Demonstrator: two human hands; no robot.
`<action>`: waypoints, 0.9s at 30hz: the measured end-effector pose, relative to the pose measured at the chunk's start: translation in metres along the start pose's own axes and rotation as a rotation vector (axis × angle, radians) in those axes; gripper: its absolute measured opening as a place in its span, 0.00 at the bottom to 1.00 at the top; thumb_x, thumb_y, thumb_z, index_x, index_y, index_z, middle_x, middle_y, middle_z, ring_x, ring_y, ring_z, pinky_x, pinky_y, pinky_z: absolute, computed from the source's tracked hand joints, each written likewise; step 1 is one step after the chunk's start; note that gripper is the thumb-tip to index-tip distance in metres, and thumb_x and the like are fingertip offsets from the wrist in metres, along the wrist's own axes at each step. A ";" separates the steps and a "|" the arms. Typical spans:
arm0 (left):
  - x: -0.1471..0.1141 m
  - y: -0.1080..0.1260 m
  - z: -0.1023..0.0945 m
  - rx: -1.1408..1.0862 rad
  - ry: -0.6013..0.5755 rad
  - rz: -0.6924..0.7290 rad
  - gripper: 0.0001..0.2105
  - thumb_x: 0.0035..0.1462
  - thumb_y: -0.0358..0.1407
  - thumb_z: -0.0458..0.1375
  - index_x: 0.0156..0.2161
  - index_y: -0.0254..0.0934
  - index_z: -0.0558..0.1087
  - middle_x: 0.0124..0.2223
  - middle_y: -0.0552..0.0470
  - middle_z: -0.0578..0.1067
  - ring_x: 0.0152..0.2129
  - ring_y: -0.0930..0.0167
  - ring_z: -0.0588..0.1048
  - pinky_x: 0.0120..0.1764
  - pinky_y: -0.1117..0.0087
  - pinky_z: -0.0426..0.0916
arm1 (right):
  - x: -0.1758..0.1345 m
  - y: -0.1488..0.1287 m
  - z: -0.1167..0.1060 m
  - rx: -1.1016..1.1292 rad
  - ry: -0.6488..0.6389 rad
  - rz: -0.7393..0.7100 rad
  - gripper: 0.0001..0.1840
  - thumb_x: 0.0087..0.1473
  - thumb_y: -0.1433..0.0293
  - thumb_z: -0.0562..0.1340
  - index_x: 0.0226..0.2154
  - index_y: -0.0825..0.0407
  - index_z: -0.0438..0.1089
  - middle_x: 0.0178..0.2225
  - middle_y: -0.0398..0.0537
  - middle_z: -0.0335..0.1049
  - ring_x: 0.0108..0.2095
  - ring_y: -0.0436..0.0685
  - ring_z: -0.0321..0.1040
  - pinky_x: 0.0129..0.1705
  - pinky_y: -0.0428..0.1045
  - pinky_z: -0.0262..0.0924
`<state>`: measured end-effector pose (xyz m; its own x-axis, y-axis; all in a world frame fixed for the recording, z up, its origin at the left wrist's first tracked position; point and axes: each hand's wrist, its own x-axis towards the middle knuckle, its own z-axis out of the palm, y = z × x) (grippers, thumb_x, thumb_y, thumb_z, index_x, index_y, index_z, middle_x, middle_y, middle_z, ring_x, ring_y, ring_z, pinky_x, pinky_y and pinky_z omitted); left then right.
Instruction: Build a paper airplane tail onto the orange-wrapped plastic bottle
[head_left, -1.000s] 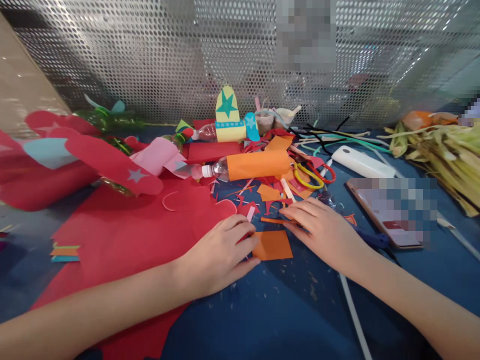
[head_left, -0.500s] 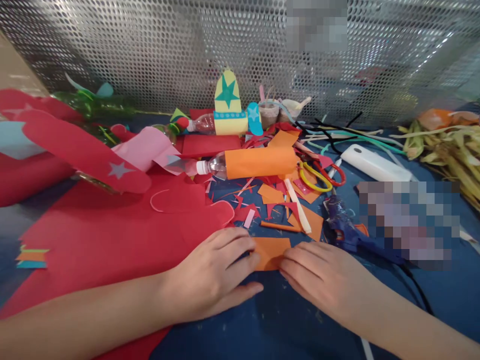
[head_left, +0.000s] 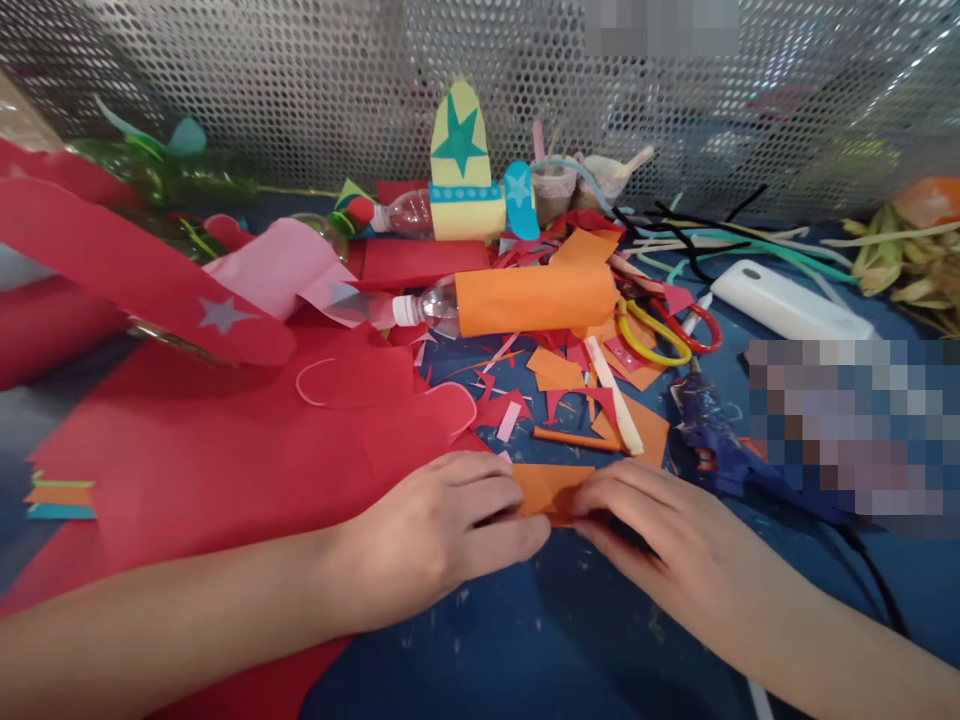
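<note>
A small orange piece of paper (head_left: 550,490) lies on the blue table between my hands. My left hand (head_left: 442,520) is closed on its left end, with the thumb at the near edge. At the right end, my right hand (head_left: 652,520) has its fingers bent over the paper and the thumb below the near edge. The fingers cover both ends. Just beyond lies a plastic bottle wrapped in orange paper (head_left: 536,300), its white cap to the left. Large red paper sheets (head_left: 225,450) spread under my left forearm.
Paper scraps (head_left: 502,410) and an orange stick (head_left: 574,439) lie beyond my hands. To the right are yellow-handled scissors (head_left: 652,340), a blue glue gun (head_left: 739,470) and a white box-like device (head_left: 787,300). A yellow bottle craft (head_left: 469,215) stands near the perforated metal panel (head_left: 315,100).
My left thumb has moved up against the near edge of the orange paper, and the fingers of both hands have bent more around it. The view has shifted slightly.
</note>
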<state>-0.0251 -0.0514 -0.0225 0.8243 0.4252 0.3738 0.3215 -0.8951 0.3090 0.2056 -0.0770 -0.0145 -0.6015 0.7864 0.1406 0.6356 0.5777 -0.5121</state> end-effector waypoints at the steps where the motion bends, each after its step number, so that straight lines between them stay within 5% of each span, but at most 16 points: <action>1: 0.000 0.000 -0.001 0.006 -0.012 0.006 0.10 0.61 0.27 0.49 0.42 0.36 0.71 0.32 0.49 0.75 0.33 0.68 0.73 0.41 0.67 0.72 | 0.000 0.000 0.000 0.005 -0.005 0.006 0.08 0.61 0.72 0.53 0.35 0.52 0.67 0.32 0.47 0.70 0.33 0.54 0.69 0.35 0.51 0.67; 10: 0.003 0.004 -0.001 0.119 0.098 0.098 0.08 0.60 0.27 0.53 0.43 0.36 0.72 0.33 0.50 0.76 0.34 0.68 0.74 0.40 0.68 0.72 | 0.002 0.002 -0.002 0.059 -0.056 0.062 0.05 0.59 0.76 0.55 0.36 0.52 0.66 0.35 0.45 0.71 0.37 0.53 0.69 0.38 0.50 0.66; 14: 0.006 0.002 -0.002 0.084 0.030 0.068 0.12 0.64 0.27 0.46 0.40 0.32 0.73 0.32 0.49 0.76 0.34 0.69 0.73 0.42 0.68 0.71 | 0.002 0.000 -0.003 0.040 -0.047 0.054 0.05 0.59 0.76 0.56 0.35 0.52 0.66 0.34 0.45 0.70 0.35 0.54 0.69 0.37 0.50 0.65; 27: 0.007 0.001 -0.001 -0.109 -0.006 -0.038 0.10 0.62 0.27 0.50 0.41 0.30 0.74 0.36 0.46 0.75 0.36 0.69 0.71 0.44 0.67 0.69 | -0.003 0.004 -0.004 -0.223 -0.062 -0.199 0.11 0.60 0.75 0.52 0.38 0.55 0.71 0.32 0.50 0.70 0.33 0.56 0.67 0.35 0.54 0.68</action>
<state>-0.0200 -0.0489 -0.0186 0.8155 0.4572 0.3549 0.3000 -0.8583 0.4164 0.2114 -0.0760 -0.0133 -0.7492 0.6418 0.1637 0.5885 0.7584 -0.2801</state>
